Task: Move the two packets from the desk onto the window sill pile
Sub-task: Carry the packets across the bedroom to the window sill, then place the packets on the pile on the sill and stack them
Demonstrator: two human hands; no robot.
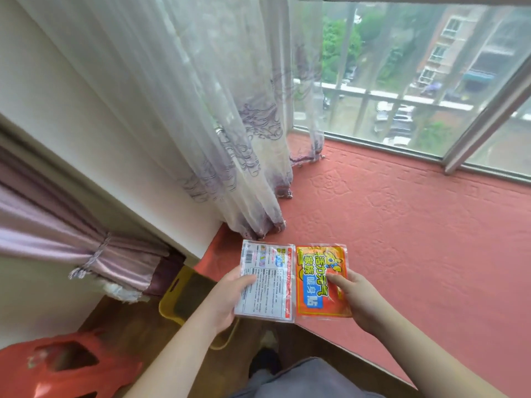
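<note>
Two flat packets are held side by side over the near-left corner of the red window sill. The white packet, printed side with small text and a barcode facing up, is gripped along its left edge by my left hand. The orange packet with yellow and blue lettering is held by my right hand, thumb pressed on its face. Their inner edges touch. No pile of packets is visible on the sill.
A sheer embroidered curtain hangs to the sill at the left. The window glass and frame run along the far edge. Below the sill stand a yellow container and a red plastic bag. A tied purple drape hangs left.
</note>
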